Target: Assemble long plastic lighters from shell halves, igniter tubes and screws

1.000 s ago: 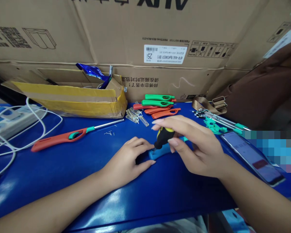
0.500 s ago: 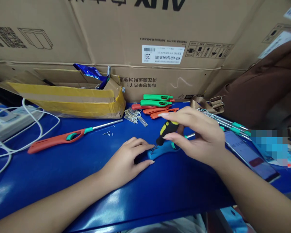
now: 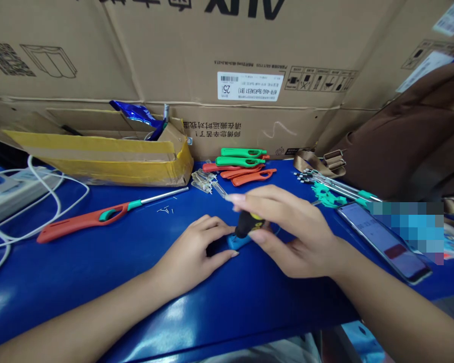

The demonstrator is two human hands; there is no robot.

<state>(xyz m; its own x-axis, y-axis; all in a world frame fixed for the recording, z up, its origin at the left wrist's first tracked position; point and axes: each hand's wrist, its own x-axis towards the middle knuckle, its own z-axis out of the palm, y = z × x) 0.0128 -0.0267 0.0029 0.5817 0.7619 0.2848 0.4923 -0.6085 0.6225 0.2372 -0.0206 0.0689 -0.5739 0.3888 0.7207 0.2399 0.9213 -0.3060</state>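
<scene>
My right hand (image 3: 287, 229) grips a stubby black and yellow screwdriver (image 3: 247, 224), its thumb and fingers round the handle. The screwdriver stands over the end of a blue long-neck lighter (image 3: 235, 243) that lies on the table; the tip is hidden behind the handle. Most of the lighter is covered by my right hand. With fingers on the far side and thumb on the near side, my left hand (image 3: 202, 247) holds the lighter's end. To the left lies a red long-neck lighter (image 3: 83, 219) with a metal tube, close to several small screws (image 3: 165, 209).
Behind are green and orange lighter shells (image 3: 242, 161) and clear plastic pieces (image 3: 204, 180). A taped cardboard box (image 3: 98, 159) stands back left, near white cables (image 3: 56, 186). At right are metal tubes (image 3: 336, 184), teal parts (image 3: 327, 195) and a phone (image 3: 386, 244).
My right hand has shifted left and turned, bringing the screwdriver handle down over the blue lighter, whose tube is now covered. My left hand keeps its hold. The view has shifted slightly.
</scene>
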